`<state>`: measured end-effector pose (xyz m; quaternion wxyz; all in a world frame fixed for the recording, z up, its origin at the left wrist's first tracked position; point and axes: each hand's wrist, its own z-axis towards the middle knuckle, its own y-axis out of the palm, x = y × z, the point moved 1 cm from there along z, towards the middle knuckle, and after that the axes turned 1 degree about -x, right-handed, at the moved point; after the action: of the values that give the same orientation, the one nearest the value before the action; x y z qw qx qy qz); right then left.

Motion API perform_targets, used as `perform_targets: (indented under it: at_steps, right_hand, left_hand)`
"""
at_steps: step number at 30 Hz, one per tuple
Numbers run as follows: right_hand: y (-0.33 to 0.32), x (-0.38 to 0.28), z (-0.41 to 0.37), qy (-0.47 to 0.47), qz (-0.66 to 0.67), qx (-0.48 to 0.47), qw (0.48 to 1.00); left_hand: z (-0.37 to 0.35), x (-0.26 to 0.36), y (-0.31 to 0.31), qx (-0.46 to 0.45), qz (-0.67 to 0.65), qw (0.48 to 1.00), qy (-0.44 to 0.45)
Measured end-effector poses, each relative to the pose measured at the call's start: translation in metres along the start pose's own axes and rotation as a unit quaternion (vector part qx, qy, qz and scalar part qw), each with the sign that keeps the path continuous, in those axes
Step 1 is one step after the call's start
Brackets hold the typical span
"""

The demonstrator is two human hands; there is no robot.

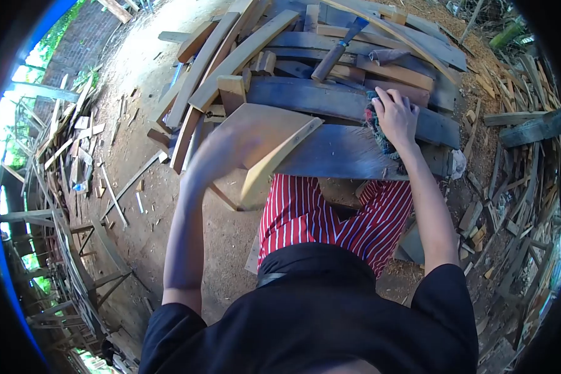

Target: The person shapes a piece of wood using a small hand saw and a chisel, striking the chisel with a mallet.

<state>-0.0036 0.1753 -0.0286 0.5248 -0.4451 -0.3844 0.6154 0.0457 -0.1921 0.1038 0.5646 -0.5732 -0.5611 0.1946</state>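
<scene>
My left hand is smeared by motion and lies against a light-brown wooden piece with a pale, narrow edge with small dark holes. Its fingers cannot be made out. Under my right hand is a bunched dark green and red cloth, with the fingers curled over it. The cloth rests on a wide, dark grey plank just in front of my lap. Farther up, a chisel with a wooden handle and blue band lies across the boards.
Curved wooden strips are stacked at the left of the work surface, beside a small upright block. A pointed wooden piece lies to the right of the chisel. Scrap wood heaps and offcuts cover the ground on both sides.
</scene>
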Motion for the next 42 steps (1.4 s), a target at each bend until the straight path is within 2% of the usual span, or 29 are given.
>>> perform_targets:
  at_steps: [1,2,4,5,6,7,10,12,15,16,18,20,22,23,24,26,28,30,31,32,34,35,37,38,40,42]
  right_hand:
    - [0.001,0.003,-0.004,-0.029,0.022,0.050,0.998]
    - [0.001,0.003,-0.008,-0.029,0.024,0.049,0.998]
    - [-0.006,0.004,-0.009,-0.067,0.035,0.105,0.992]
    - [-0.010,0.006,-0.010,-0.073,0.035,0.080,0.994]
    - [-0.013,0.009,-0.011,-0.063,0.028,0.081,0.994]
    - [-0.015,0.012,-0.012,-0.092,0.021,0.062,0.994]
    - [-0.020,0.012,-0.010,-0.139,-0.010,0.017,0.990]
    - [-0.022,0.006,-0.008,-0.136,-0.060,0.019,0.989]
    - [-0.037,-0.001,-0.007,-0.124,-0.105,-0.014,0.987]
    - [-0.042,-0.001,-0.007,-0.124,-0.103,-0.012,0.987]
    - [-0.053,0.003,-0.017,-0.123,-0.068,0.042,0.989]
    - [-0.058,0.007,-0.031,-0.101,-0.057,0.024,0.993]
    - [-0.064,0.006,-0.050,-0.087,-0.063,-0.006,0.994]
    - [-0.064,0.002,-0.056,-0.054,-0.039,-0.067,0.996]
    - [-0.060,-0.002,-0.061,-0.049,-0.037,-0.065,0.996]
    - [-0.052,-0.011,-0.074,-0.042,-0.052,-0.004,0.998]
    - [-0.050,-0.015,-0.079,-0.044,-0.083,-0.016,0.995]
    - [-0.037,-0.014,-0.078,-0.054,-0.026,0.000,0.998]
    - [-0.033,-0.008,-0.074,-0.085,-0.058,0.047,0.994]
    - [-0.032,-0.003,-0.075,-0.077,-0.059,0.053,0.994]
    - [-0.030,0.004,-0.077,-0.044,-0.006,-0.019,0.999]
    - [-0.032,0.004,-0.081,-0.045,-0.007,-0.016,0.999]
    - [-0.044,-0.001,-0.093,0.016,0.081,0.008,0.997]
    - [-0.049,-0.006,-0.096,0.007,0.082,0.008,0.997]
    - [-0.059,-0.017,-0.100,0.116,0.191,0.016,0.975]
    - [-0.070,-0.034,-0.096,0.123,0.204,0.038,0.970]
  left_hand:
    - [0.015,-0.014,0.005,0.144,0.020,0.989,0.040]
    - [0.032,-0.037,0.014,0.199,0.110,0.973,0.042]
    - [0.051,-0.056,0.029,0.123,0.123,0.982,-0.076]
    - [0.056,-0.057,0.033,0.124,0.126,0.982,-0.064]
    - [0.055,-0.053,0.040,0.091,0.114,0.986,-0.082]
    - [0.056,-0.049,0.046,0.057,0.102,0.988,-0.102]
    - [0.061,-0.051,0.039,0.068,0.113,0.984,-0.121]
    - [0.058,-0.045,0.022,0.088,0.118,0.984,-0.104]
    - [0.044,-0.018,-0.003,0.047,-0.124,0.986,-0.096]
    - [0.037,-0.012,-0.007,0.048,-0.121,0.987,-0.097]
    - [0.023,0.003,-0.009,0.087,-0.007,0.996,-0.028]
    - [0.013,0.025,-0.009,0.088,0.037,0.994,-0.059]
    - [0.014,0.027,-0.003,0.141,0.075,0.986,-0.053]
    - [0.015,0.025,0.000,0.140,0.079,0.986,-0.050]
    - [0.017,0.021,0.003,0.152,0.081,0.983,-0.057]
    - [0.021,0.010,0.008,0.159,0.089,0.982,-0.056]
    - [0.027,0.004,0.007,0.133,0.009,0.990,-0.040]
    - [0.026,0.009,0.003,0.114,-0.003,0.993,-0.041]
    - [0.028,0.014,0.000,0.103,-0.022,0.993,-0.045]
    - [0.029,0.020,-0.001,0.103,-0.016,0.994,-0.037]
    - [0.025,0.030,0.001,0.168,-0.008,0.984,-0.054]
    - [0.029,0.033,0.002,0.171,-0.007,0.984,-0.053]
    - [0.039,0.038,0.005,0.148,0.022,0.988,-0.048]
    - [0.042,0.039,0.007,0.136,0.035,0.989,-0.049]
    - [0.045,0.037,0.006,0.121,0.050,0.990,-0.047]
    - [0.045,0.034,0.006,0.120,0.069,0.990,-0.033]
